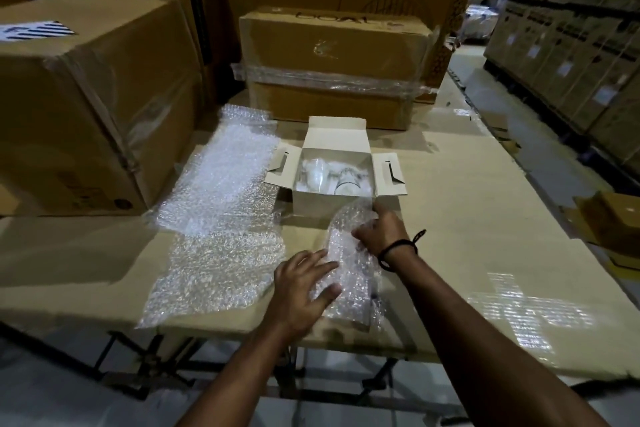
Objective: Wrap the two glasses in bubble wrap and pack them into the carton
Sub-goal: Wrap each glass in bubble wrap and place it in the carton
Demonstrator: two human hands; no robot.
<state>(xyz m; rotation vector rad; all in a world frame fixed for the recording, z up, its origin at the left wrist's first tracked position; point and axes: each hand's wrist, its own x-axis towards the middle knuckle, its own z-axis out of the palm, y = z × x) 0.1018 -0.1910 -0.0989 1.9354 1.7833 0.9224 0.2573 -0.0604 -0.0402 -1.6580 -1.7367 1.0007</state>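
Lying on the cardboard-covered table (467, 218), just in front of the small white carton (332, 198), one bubble-wrapped bundle (349, 263) is held between both hands; what is inside it cannot be made out. The right hand (379, 234) is closed on the far end of the bundle, fingers curled into the wrap, and a dark band (398, 251) is worn on that wrist. The left hand (304, 282) is laid nearly flat and spread against the bundle's near left side, pressing rather than gripping. The carton stands open with three flaps folded out, and clear glassware (332, 173) is seen inside, though the number of pieces cannot be told. One long loose sheet of bubble wrap (221, 218) is spread to the left of the carton, reaching the table's near edge. Two large brown boxes (86, 107) are set on the table, one at the far left and one taped box behind the carton. Stacked boxes (571, 45) are lined up along the right side of the room.
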